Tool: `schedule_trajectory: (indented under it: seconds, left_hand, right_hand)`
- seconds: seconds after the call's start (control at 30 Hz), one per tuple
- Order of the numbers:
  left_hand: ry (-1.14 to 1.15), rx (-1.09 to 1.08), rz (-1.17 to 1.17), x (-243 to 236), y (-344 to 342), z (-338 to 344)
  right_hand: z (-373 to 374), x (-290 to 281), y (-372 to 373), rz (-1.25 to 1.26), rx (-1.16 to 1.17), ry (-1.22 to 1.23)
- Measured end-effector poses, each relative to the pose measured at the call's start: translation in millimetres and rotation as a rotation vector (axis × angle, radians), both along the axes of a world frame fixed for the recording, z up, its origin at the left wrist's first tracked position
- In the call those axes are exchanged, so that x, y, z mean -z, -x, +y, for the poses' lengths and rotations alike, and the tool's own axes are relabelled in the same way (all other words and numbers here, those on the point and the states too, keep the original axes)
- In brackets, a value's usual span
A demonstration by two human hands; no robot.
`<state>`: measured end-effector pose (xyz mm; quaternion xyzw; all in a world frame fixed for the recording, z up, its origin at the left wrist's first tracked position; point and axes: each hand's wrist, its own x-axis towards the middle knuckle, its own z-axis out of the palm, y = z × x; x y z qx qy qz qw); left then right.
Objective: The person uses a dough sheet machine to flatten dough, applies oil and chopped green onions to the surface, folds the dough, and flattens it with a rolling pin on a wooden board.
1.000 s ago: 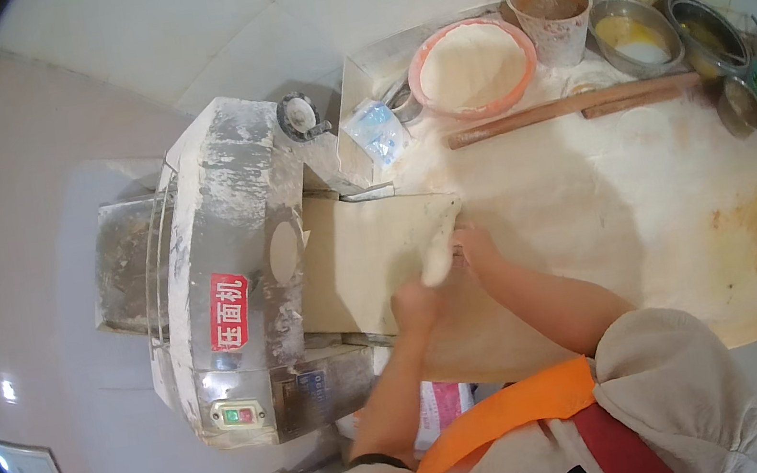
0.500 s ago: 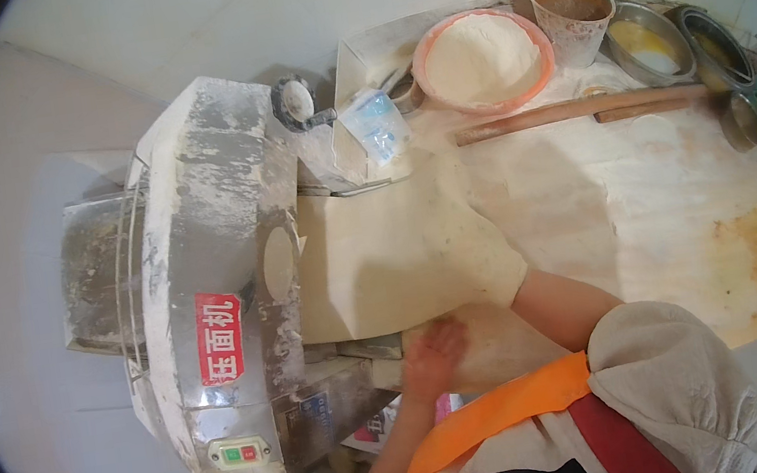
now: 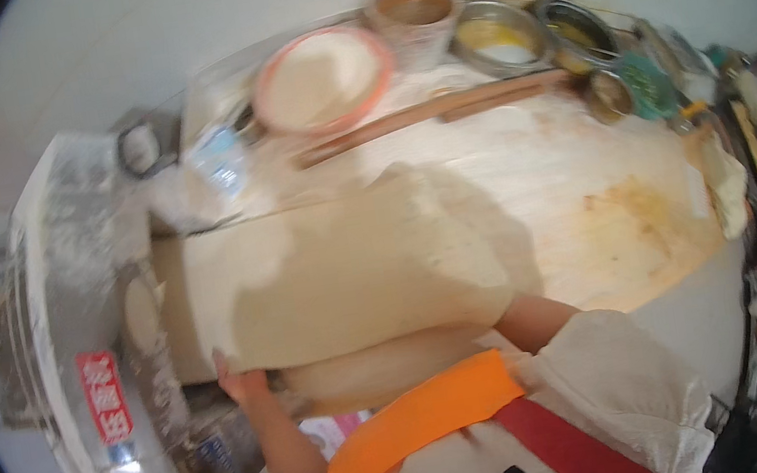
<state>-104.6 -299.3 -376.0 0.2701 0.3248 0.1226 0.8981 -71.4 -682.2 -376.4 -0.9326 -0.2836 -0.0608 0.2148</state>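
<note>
Dough sheet (image 3: pixel 335 272) on table (image 3: pixel 572 170), long axis L–R off press (image 3: pixel 90 248). L hand (image 3: pixel 244 381) nearer press, fingers at sheet's near edge, grip unclear; R hand hid at R end, can't tell.

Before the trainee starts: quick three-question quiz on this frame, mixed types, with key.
1. Where is the left hand?
2. True or false: the long wooden stick lies on top of the dough sheet.
3. What does the pink-rimmed basin hold?
A. Chopped greens
B. Pale powder
C. Yellow liquid

Key:
1. At the dough sheet's near edge, beside the machine.
2. False; the stick lies beyond the sheet, on the table.
3. B
</note>
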Motion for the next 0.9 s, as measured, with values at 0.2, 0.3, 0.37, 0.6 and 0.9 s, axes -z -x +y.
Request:
schedule_trajectory:
  seconds: [0.2,0.3,0.37,0.6,0.9]
  left_hand:
    - [0.106,0.078,0.034,14.1,22.1,-75.6]
    - [0.015,0.122,0.09,3.4,34.4,-113.4]
    - [-0.023,0.144,0.154,-7.6,40.0,-152.1]
    - [0.017,0.379,0.016,26.3,86.0,-225.0]
    - [-0.078,1.081,0.372,-18.2,160.8,-341.6]
  right_hand:
    - [-85.9,9.0,38.7,-0.043,0.053,-0.026]
    - [-135.4,7.8,61.1,-0.064,0.079,-0.026]
    - [-164.1,3.2,73.1,-0.085,0.078,-0.013]
    - [-289.2,-37.7,122.4,-0.214,0.073,0.146]
    - [-571.1,35.3,162.6,-0.273,0.964,0.19]
